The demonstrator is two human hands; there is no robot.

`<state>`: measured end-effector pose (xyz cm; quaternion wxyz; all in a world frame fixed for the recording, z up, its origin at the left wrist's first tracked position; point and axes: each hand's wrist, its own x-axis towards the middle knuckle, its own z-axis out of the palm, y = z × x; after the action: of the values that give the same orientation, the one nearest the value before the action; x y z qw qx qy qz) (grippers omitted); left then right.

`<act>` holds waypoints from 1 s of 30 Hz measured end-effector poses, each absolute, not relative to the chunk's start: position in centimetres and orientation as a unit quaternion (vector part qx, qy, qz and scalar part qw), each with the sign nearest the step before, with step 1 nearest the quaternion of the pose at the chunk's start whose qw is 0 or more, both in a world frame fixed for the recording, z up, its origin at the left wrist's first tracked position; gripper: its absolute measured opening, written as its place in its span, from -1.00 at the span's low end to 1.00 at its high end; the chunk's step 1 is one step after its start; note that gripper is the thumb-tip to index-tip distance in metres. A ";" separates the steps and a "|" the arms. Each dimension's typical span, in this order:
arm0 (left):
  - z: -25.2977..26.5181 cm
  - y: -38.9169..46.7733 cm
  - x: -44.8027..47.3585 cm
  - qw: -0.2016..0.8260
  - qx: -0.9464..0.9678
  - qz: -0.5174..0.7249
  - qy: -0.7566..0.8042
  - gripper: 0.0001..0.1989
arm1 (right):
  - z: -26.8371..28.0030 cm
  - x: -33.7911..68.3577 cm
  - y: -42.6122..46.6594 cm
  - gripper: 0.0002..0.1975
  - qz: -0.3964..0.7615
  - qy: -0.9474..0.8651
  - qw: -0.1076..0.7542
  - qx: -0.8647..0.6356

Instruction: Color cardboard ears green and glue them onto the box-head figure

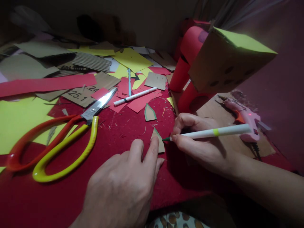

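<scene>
My left hand (pixel 121 180), fingers bent, holds a small pointed cardboard piece (pixel 161 147) down on the red tabletop with a fingertip on its face. A green line marks the tip of that piece. My right hand (pixel 209 147) grips a white felt-tip marker (pixel 204 133) between thumb and fingers, its green tip at the piece's right edge. Just above lies a second pointed cardboard piece (pixel 150 114) with green-coloured edges. Scissors (pixel 92 110) with one orange and one yellow handle lie partly spread to the left of my hands.
A cardboard box figure (pixel 218 66) with red paper tubes stands at the right on a cardboard base (pixel 209 109). Behind my right hand lies a pink glue gun (pixel 249 118), its red light lit. Another marker (pixel 135 96), a blue stick (pixel 129 83) and paper scraps (pixel 133 60) cover the back.
</scene>
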<state>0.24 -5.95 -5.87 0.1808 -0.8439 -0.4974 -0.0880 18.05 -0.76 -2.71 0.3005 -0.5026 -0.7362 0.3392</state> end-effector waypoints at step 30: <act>-5.5 -6.4 0.1 0.182 -0.843 -0.080 -0.499 -0.57 | -2.8 17.8 -1.0 -0.86 0.304 -0.745 0.324 -0.497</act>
<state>0.13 -6.36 -5.54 0.1822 -0.8432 -0.4995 -0.0798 17.78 -1.04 -2.79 0.3239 -0.4973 -0.7454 0.3035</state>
